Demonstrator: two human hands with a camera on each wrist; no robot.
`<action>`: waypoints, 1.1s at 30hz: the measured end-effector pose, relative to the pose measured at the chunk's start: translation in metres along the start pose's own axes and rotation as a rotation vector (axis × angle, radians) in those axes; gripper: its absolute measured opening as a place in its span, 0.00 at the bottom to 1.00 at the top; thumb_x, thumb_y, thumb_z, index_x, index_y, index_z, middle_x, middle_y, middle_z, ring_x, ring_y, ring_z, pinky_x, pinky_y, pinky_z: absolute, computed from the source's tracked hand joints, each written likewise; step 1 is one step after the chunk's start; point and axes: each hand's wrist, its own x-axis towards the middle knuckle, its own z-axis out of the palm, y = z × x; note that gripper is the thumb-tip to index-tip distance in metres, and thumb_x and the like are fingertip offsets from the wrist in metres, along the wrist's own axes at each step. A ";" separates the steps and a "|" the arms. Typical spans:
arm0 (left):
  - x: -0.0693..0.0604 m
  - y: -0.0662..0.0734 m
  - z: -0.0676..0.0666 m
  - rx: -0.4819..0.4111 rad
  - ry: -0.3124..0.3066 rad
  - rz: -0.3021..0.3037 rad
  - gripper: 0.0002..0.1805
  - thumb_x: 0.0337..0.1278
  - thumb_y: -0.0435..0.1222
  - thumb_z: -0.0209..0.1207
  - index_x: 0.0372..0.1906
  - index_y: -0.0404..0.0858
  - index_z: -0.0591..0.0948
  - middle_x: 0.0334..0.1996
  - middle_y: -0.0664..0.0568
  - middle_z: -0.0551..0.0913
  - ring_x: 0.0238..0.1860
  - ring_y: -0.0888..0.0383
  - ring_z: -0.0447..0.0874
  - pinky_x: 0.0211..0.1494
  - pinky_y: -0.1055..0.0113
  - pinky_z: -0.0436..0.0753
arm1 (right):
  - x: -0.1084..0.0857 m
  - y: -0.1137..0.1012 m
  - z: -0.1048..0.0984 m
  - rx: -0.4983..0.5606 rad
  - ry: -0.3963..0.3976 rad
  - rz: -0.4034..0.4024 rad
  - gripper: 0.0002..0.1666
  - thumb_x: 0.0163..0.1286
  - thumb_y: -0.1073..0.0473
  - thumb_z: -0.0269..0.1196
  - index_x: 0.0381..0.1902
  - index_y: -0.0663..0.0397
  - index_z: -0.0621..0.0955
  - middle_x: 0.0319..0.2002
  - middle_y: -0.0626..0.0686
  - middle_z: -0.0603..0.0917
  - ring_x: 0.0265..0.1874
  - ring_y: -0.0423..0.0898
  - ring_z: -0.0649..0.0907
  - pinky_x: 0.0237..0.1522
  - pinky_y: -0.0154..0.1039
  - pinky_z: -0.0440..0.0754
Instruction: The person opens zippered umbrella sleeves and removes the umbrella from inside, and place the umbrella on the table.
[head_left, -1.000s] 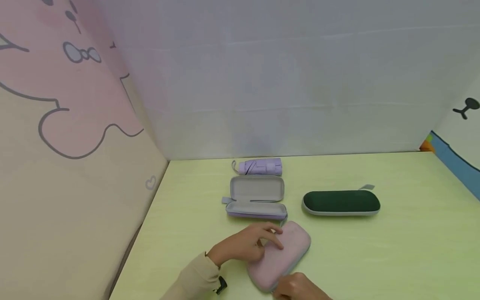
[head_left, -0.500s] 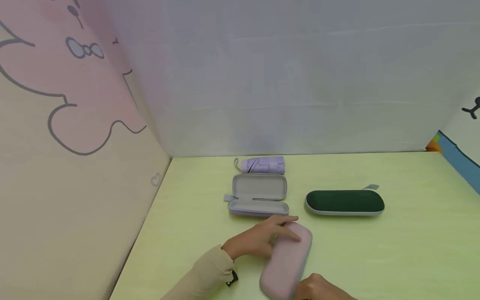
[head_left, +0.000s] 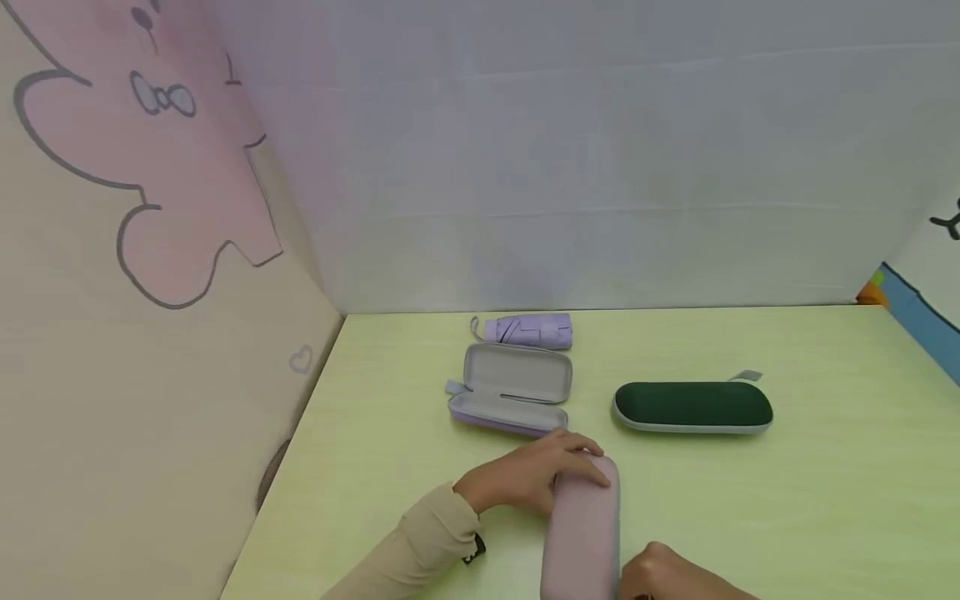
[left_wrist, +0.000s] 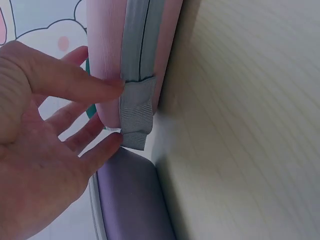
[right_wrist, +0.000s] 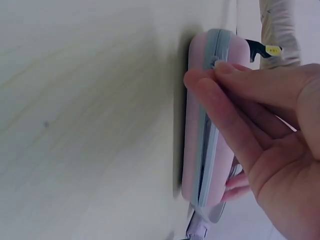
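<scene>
A pink zip-up pencil case (head_left: 581, 533) lies lengthwise at the front of the table, its near end cut off by the head view. My left hand (head_left: 525, 471) holds its far end, fingers over the top; in the left wrist view the thumb and a fingertip touch the grey end tab (left_wrist: 136, 112). At the case's right side, my right hand (head_left: 671, 575) pinches the zipper pull (right_wrist: 214, 62) between thumb and finger. Behind the pull the zipper (right_wrist: 204, 160) is parted in a dark slit. Just beyond my left hand lies an unzipped purple pencil case (head_left: 510, 387).
A green pencil case (head_left: 693, 407) with a grey tab lies shut on the right. Behind the purple case is a folded purple umbrella (head_left: 532, 331). A white wall (head_left: 585, 167) borders the table's back, and a cartoon-printed wall (head_left: 187, 400) its left side.
The pink case has turned to point more straight away from me. My right hand has moved right and nearer along its edge; my left hand has shifted right. The purple case has tilted slightly.
</scene>
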 end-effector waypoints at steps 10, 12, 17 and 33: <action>-0.001 -0.002 0.001 -0.017 0.021 -0.049 0.41 0.26 0.20 0.59 0.54 0.56 0.80 0.58 0.57 0.69 0.55 0.62 0.66 0.58 0.72 0.67 | -0.017 0.003 -0.015 -0.056 -0.041 0.049 0.15 0.53 0.68 0.64 0.13 0.48 0.74 0.13 0.36 0.66 0.21 0.17 0.55 0.14 0.16 0.58; -0.001 -0.002 0.001 -0.038 0.015 -0.059 0.40 0.28 0.20 0.60 0.54 0.56 0.80 0.58 0.58 0.69 0.55 0.63 0.66 0.55 0.74 0.67 | -0.019 0.003 -0.018 -0.061 -0.052 0.072 0.16 0.54 0.68 0.64 0.13 0.48 0.75 0.14 0.35 0.65 0.21 0.17 0.55 0.14 0.16 0.58; 0.000 -0.002 0.001 -0.074 0.003 -0.060 0.36 0.32 0.26 0.67 0.54 0.55 0.79 0.56 0.58 0.68 0.57 0.63 0.63 0.55 0.76 0.66 | -0.027 0.002 -0.027 -0.058 -0.047 0.092 0.16 0.53 0.68 0.65 0.13 0.47 0.76 0.13 0.35 0.66 0.20 0.17 0.55 0.14 0.16 0.58; -0.003 -0.012 0.011 -0.158 -0.033 -0.026 0.44 0.32 0.27 0.68 0.64 0.50 0.70 0.66 0.57 0.62 0.66 0.65 0.57 0.64 0.73 0.61 | -0.043 0.009 -0.057 -0.016 -0.098 0.262 0.18 0.52 0.77 0.63 0.22 0.46 0.81 0.20 0.33 0.74 0.21 0.24 0.68 0.21 0.20 0.69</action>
